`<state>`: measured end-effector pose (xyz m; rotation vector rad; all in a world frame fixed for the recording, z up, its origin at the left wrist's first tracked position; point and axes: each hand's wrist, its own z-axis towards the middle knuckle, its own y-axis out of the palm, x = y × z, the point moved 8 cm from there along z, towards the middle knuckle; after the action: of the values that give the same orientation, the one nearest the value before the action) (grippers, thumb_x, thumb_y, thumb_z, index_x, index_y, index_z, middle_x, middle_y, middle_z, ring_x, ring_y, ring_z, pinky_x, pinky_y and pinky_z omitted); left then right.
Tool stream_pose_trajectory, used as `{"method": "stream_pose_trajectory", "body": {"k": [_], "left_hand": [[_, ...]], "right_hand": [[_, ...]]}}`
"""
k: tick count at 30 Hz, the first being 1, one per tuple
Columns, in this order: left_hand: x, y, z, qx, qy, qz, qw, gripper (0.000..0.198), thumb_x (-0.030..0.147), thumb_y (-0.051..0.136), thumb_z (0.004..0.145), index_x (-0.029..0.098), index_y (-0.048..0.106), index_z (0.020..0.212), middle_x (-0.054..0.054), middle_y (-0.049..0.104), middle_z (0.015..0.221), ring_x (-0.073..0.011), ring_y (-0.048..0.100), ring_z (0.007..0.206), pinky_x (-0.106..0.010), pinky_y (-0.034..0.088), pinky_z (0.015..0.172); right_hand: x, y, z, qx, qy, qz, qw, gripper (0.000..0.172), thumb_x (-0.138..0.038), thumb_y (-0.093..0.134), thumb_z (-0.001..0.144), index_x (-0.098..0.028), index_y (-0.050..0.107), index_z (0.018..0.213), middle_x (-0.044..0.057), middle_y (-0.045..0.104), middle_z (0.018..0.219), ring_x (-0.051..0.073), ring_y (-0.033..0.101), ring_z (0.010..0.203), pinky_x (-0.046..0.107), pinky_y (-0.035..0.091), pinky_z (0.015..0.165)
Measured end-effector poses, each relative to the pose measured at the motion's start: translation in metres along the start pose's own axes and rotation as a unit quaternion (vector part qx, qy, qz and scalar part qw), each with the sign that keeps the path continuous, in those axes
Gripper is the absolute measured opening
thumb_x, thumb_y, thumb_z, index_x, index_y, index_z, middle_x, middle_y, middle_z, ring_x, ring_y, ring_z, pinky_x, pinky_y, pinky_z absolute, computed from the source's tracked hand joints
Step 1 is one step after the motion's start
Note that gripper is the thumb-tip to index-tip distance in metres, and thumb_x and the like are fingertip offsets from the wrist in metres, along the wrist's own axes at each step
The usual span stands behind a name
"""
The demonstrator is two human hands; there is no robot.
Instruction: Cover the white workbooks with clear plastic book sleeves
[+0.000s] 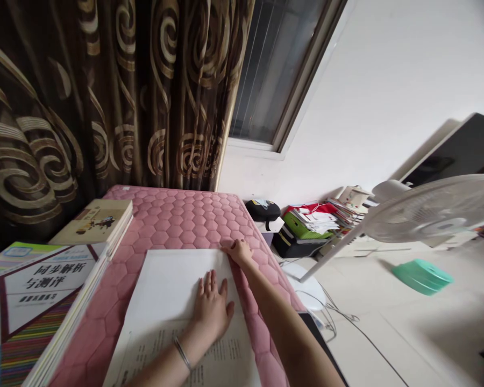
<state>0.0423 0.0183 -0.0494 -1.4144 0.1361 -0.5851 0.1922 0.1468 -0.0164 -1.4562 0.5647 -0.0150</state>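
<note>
A large sheet of paper (169,285) lies on the pink quilted mattress (185,217). Its far part is blank white, and the near part carries printed text. My left hand (213,309), with a silver bangle at the wrist, rests flat on the sheet near its middle, fingers stretched out. At the sheet's far right corner is my right hand (239,251), its fingers curled and pinched on the paper's edge. The fingertips there are small and partly hidden.
Stacked workbooks (44,301) and a beige-covered stack of books (92,223) line the mattress's left side, by a patterned curtain (165,97). On the right stand a white fan (419,215), a black case (263,209), piled papers (317,219), a green stool (422,277) and floor cables (347,314).
</note>
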Motion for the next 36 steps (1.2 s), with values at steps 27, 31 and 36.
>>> {"method": "stream_pose_trajectory", "body": {"k": [27, 31, 36], "left_hand": [[-0.012, -0.021, 0.007, 0.017, 0.020, -0.020, 0.999, 0.045, 0.018, 0.035, 0.092, 0.008, 0.054, 0.130, -0.019, 0.062, 0.130, -0.0251, 0.059, 0.122, -0.039, 0.047, 0.102], [-0.056, -0.046, 0.023, 0.019, 0.025, -0.017, 0.999, 0.042, 0.012, 0.033, 0.091, 0.016, 0.059, 0.123, -0.012, 0.063, 0.131, -0.0203, 0.057, 0.123, -0.035, 0.042, 0.108], [-0.134, -0.055, 0.027, 0.001, -0.027, 0.049, 0.998, 0.052, 0.031, 0.036, 0.095, 0.018, 0.044, 0.145, -0.013, 0.041, 0.154, -0.0276, 0.035, 0.144, -0.055, 0.024, 0.118]], "right_hand": [[-0.035, 0.033, -0.080, -0.026, -0.216, -0.014, 0.976, 0.053, -0.023, 0.048, 0.092, -0.016, 0.045, 0.144, 0.011, 0.038, 0.155, 0.023, 0.038, 0.140, 0.032, 0.032, 0.112], [-0.029, 0.048, -0.094, -0.058, -0.230, -0.051, 0.970, 0.056, -0.033, 0.032, 0.100, -0.009, 0.035, 0.151, 0.013, 0.027, 0.159, 0.024, 0.021, 0.148, 0.042, 0.017, 0.120], [-0.033, 0.042, -0.092, -0.079, -0.206, -0.054, 0.974, 0.057, -0.034, 0.031, 0.100, -0.011, 0.034, 0.152, 0.012, 0.025, 0.159, 0.026, 0.020, 0.149, 0.045, 0.013, 0.121]]}}
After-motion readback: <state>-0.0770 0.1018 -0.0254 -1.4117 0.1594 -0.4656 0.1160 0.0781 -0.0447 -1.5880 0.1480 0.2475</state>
